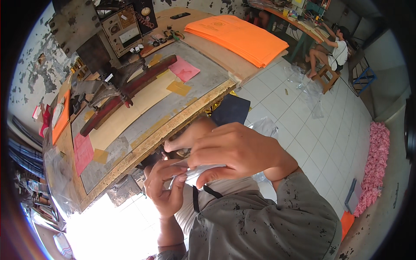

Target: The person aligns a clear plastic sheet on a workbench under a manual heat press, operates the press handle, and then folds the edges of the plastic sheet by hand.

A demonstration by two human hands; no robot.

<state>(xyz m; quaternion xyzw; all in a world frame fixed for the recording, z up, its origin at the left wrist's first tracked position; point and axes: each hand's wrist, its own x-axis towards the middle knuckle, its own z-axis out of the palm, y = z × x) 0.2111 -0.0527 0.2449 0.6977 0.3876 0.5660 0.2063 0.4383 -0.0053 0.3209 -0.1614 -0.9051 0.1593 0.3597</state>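
Note:
In front of my lap, a thin piece of clear plastic film (pixel 202 170) is stretched between both hands. My left hand (pixel 166 187) is closed on its left end, thumb against the fingers. Over the other end arches my right hand (pixel 238 149), its fingers and thumb pinching the film. Part of the plastic is hidden behind the fingers. Beyond my hands lies the worktable's chipped front edge (pixel 158 138).
A press with a long red bar (pixel 130 96) stands on the table. An orange stack of sheets (pixel 236 38) lies at the far right corner, near pliers (pixel 174 34) and a phone (pixel 180 15). Clear plastic (pixel 311 89) litters the tiled floor. A person (pixel 339 54) sits on a wooden stool.

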